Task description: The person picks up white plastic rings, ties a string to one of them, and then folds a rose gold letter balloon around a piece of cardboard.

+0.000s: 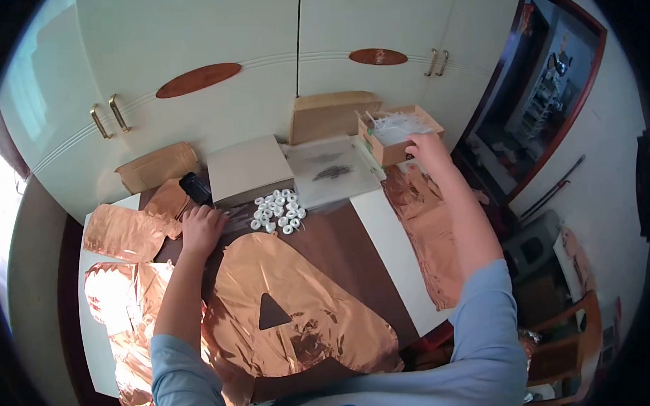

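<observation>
My right hand (429,151) is at the near rim of a small cardboard box (393,155), its fingers curled and partly hidden. Inside the box lie clear plastic pieces and thin straws (401,124). I cannot make out what those fingers hold. My left hand (203,227) lies on the table with its fingers stretched forward, beside a black glossy object (195,187) and copper foil. In front of me is a flat copper foil balloon (299,282) shaped like a letter A, with a triangular hole. Several small white ribbon rolls (278,209) sit in a cluster behind it.
More flat foil balloons lie at the left (125,231) and right (426,228). A grey-white box (251,170) and a clear plastic sleeve (331,175) are at the back. Cardboard pieces (159,166) lean near the cupboard doors (190,36). A wooden chair (584,337) stands at right.
</observation>
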